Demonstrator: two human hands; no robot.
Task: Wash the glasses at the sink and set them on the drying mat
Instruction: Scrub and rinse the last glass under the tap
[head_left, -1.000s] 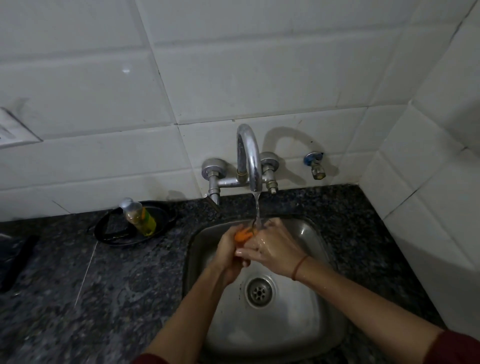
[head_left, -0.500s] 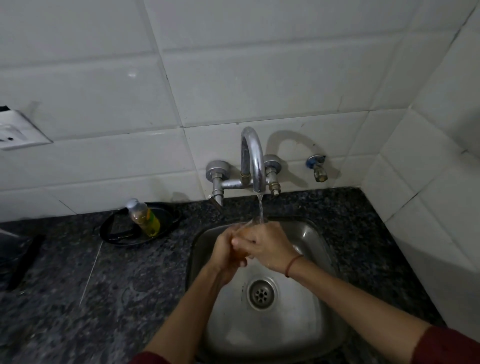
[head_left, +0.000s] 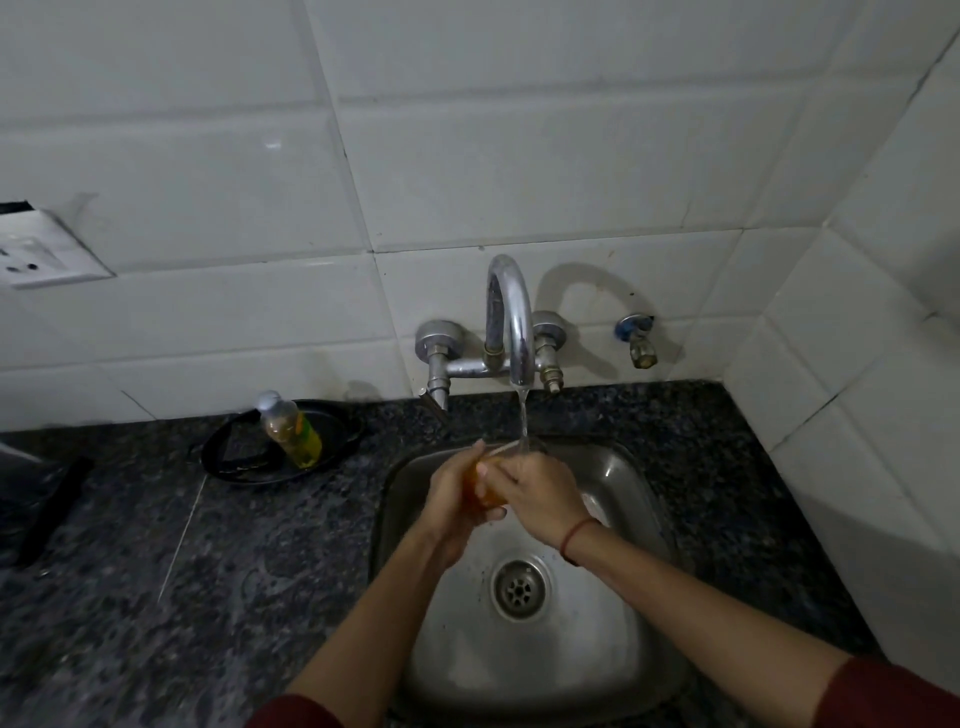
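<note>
A small orange-tinted glass (head_left: 482, 490) sits between both hands over the steel sink (head_left: 613, 525), and only a sliver of it and its pale rim show. My left hand (head_left: 448, 493) grips it from the left. My right hand (head_left: 543, 493) wraps round it from the right, fingers curled over the front. Water (head_left: 523, 421) runs from the curved tap (head_left: 511, 317) onto the rim near my right hand. No drying mat is in view.
A small bottle of yellow liquid (head_left: 291, 431) stands on a black pan (head_left: 332, 441) left of the sink. Dark objects (head_left: 47, 504) lie at the far left of the granite counter (head_left: 234, 571). A small wall tap (head_left: 639, 343) and a socket (head_left: 41, 254) are on the tiles.
Both hands stayed clasped on the glass under the stream, shifting their grip slightly. The orange part was covered half a second ago and shows again now.
</note>
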